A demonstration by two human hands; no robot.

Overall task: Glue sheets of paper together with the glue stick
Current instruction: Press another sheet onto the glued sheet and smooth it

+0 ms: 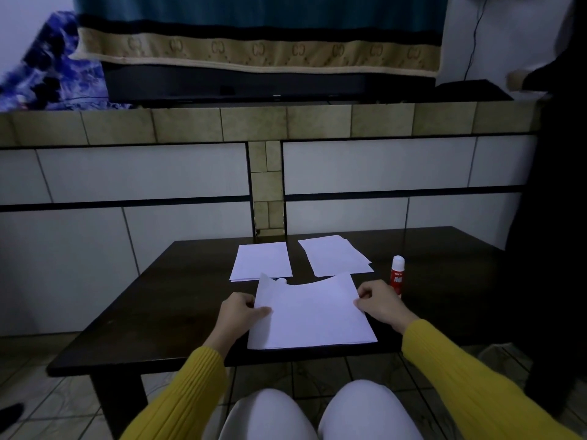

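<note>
Fingers of both hands pinch seemingly stacked sheets; glue stick stands upright.

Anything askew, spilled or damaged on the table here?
Mostly tidy. The right far stack is fanned and skewed, and the near sheets have a lifted far-left corner. The glue stick stands upright; nothing spilled.

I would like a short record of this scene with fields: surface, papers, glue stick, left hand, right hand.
surface: dark wooden table
papers: near sheets in front of the person; left pile and right pile farther back
glue stick: red glue stick, upright, white end up, behind the right hand
left hand: left hand pinches the near sheets' left edge
right hand: right hand pinches their right edge
</note>
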